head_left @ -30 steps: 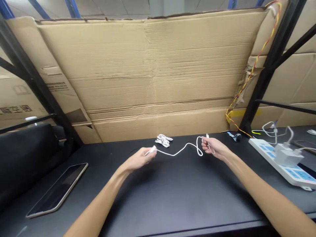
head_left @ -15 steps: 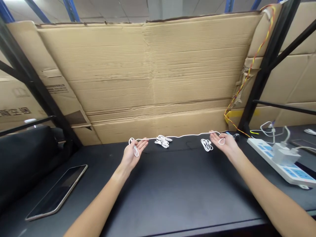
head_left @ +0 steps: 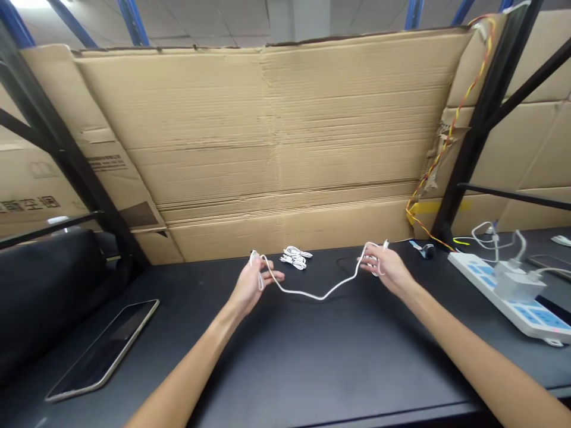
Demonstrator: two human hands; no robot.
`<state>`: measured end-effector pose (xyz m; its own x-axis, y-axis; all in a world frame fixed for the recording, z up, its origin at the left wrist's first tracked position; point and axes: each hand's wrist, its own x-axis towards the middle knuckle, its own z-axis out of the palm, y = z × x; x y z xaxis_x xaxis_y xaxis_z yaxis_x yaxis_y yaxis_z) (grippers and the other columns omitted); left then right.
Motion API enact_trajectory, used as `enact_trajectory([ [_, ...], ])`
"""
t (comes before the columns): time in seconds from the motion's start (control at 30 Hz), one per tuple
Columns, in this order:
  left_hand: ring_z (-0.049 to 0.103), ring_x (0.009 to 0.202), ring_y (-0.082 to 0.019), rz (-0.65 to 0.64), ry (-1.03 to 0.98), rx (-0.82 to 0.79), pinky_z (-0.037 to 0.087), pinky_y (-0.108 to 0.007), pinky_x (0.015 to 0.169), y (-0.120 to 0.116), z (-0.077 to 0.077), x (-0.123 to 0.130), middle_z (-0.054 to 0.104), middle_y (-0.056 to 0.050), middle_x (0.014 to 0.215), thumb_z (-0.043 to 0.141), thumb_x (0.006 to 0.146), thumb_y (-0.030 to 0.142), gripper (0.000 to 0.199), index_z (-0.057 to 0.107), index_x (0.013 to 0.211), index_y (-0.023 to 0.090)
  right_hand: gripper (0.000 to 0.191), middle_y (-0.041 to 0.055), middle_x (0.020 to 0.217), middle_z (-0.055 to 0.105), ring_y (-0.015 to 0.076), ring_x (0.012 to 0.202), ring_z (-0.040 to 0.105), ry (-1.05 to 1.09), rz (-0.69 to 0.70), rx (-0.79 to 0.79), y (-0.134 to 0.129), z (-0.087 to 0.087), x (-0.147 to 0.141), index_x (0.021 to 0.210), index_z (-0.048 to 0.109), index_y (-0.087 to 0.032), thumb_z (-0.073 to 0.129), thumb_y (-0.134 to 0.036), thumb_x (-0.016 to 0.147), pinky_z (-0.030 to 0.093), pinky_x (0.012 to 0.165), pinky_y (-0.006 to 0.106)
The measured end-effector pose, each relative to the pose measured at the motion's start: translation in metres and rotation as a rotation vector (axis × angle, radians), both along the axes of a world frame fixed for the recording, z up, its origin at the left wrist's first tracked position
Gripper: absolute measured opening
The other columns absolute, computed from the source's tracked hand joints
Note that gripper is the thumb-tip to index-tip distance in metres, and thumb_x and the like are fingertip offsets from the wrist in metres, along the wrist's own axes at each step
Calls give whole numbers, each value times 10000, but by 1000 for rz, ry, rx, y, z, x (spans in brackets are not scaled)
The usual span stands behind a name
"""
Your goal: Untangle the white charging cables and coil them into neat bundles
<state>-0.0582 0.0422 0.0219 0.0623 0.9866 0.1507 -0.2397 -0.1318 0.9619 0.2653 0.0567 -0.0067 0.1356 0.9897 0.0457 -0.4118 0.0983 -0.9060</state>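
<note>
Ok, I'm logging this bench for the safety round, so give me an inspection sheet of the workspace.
Surface: black tabletop.
Job's things: white cable sagging between the hands; bundled white cables behind it.
Hands: left hand and right hand each grip the cable, a connector showing above the right.
Clutter: dark tablet at left.
Cables: white charger on a white power strip; red-yellow wires hanging at right.
Surroundings: cardboard sheet, black rack upright.
</note>
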Motion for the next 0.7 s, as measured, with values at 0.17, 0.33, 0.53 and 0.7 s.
enact_trajectory([
  [0.17, 431, 448, -67, -70, 570, 166, 382, -211, 516, -10, -22, 16, 431, 79, 633, 395, 911, 441, 245, 360, 863, 204, 477, -51, 589, 530, 93, 508, 554, -65, 81, 49, -16, -8, -37, 626, 321, -210, 792, -274, 589, 479, 514, 225],
  [0.33, 429, 625, -107, -182, 880, 319, 353, -231, 604, -22, -20, 22, 492, 35, 741, 413, 902, 370, 209, 405, 1009, 190, 428, -74, 583, 475, 77, 526, 514, -85, -35, 38, -17, -10, -43, 674, 294, -223, 717, -227, 612, 437, 498, 192],
  [0.53, 379, 591, -98, -409, 1124, 357, 307, -209, 554, -26, -11, 17, 439, 57, 682, 639, 742, 463, 320, 506, 826, 183, 257, -91, 561, 393, 87, 445, 482, -305, 57, -14, -15, -11, -40, 719, 315, -230, 566, -248, 668, 359, 389, 192],
  [0.7, 470, 616, -126, -458, 1346, 405, 329, -216, 561, -25, -12, 13, 523, 24, 713, 607, 787, 443, 266, 541, 813, 187, 235, -119, 538, 291, 51, 362, 314, -518, 198, 1, -17, -16, -42, 738, 309, -235, 537, -279, 702, 203, 359, 174],
])
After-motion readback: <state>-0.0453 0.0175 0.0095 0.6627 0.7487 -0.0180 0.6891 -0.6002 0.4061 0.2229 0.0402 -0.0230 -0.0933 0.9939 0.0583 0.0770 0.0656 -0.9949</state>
